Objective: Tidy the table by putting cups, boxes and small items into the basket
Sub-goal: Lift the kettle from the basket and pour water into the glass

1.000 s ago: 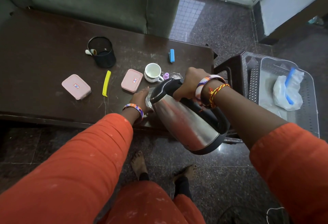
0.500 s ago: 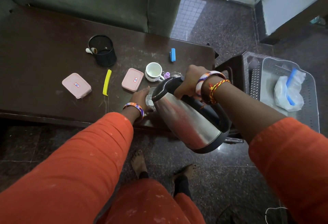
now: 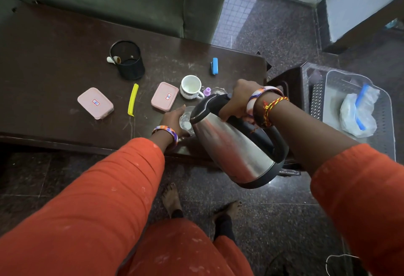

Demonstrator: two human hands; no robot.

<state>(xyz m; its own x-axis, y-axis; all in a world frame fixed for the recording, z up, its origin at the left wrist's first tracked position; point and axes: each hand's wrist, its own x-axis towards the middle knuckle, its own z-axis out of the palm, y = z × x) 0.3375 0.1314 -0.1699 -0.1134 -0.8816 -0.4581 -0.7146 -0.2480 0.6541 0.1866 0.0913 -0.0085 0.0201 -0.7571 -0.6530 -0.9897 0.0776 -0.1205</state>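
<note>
Table (image 3: 54,52): dark wood, scratched and dusty, it ran out in front of me with a grey sofa behind it
Basket (image 3: 387,122): clear plastic, it sat on a dark stool off the table's right end, well apart from my hands; a crumpled white bag with a blue strip lay inside
Kettle (image 3: 231,144): steel with a black handle and lid, it was tilted with the spout down toward the glass, off the table's near edge
Right hand (image 3: 238,100): my fingers were clamped around the kettle's handle, bangles and a red-yellow thread on the wrist
Left hand (image 3: 172,120): my fingers were curled around the side of the glass, steadying it on the table
Glass (image 3: 185,120): clear, upright near the front edge, just under the kettle's spout; I could not tell what was in it
Pen holder (image 3: 129,61): black mesh, upright toward the back
Left pink box (image 3: 95,103): lidded, flat on the table
Right pink box (image 3: 165,96): lidded, just beside the cup
Cup (image 3: 190,86): white, upright, handle toward me
Yellow clip (image 3: 133,99): it lay between the two boxes
Blue clip (image 3: 214,66): it lay beyond the cup
Purple piece (image 3: 207,91): small, just beside the cup's handle
</note>
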